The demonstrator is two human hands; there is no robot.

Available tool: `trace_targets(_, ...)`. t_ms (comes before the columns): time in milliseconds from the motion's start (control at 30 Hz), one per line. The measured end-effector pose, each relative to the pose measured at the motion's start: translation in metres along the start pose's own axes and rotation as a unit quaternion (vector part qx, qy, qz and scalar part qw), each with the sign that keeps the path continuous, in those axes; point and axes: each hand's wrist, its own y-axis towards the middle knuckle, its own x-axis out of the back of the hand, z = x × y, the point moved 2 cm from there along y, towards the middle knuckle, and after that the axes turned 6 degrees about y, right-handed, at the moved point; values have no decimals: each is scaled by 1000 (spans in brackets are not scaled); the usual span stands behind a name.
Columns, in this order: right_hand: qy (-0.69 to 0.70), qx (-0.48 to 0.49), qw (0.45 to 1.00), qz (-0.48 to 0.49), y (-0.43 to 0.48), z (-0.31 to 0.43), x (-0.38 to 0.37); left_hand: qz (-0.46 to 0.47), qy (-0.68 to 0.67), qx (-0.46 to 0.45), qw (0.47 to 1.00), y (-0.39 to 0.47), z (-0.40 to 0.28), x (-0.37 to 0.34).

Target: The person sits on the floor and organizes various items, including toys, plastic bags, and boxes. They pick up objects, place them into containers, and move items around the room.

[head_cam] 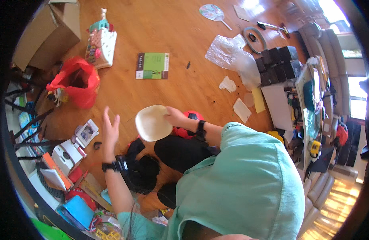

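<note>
My right hand point(174, 117) grips the right rim of a shallow white bowl point(153, 123), its hollow side facing up towards the camera. To the left of the bowl, my left hand point(111, 127) is raised with thumb and fingers apart and nothing in it. Both wrists wear black bands. Behind my right hand, a red and black ball point(192, 115) shows in part. Beyond my left hand, a red bag point(79, 84) stands with its mouth open. A green booklet point(154, 66) lies flat on the wooden floor ahead of the bowl.
At the upper left are a cardboard box point(49, 33) and a toy piano point(103, 49). A white boxy device point(67, 156) and a blue bin point(76, 211) stand at the left. Clear plastic wrap point(226, 52), black boxes point(277, 64) and a cluttered table point(307, 114) are at the right.
</note>
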Motion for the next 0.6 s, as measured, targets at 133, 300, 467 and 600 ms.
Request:
trace_targets(133, -24, -22, 999, 25, -8, -32, 36, -215, 183, -102, 954, 76, -15, 33)
trace_targets(300, 30, -26, 999, 14, -14, -52, 52, -159, 338, 5, 928, 118, -30, 40)
trace_targets(467, 95, -27, 995, 17, -8, -60, 56, -101, 390, 101, 910, 139, -26, 28)
trace_targets(600, 128, -48, 990, 20, -4, -62, 51, -107, 362, 119, 918, 129, 7, 36)
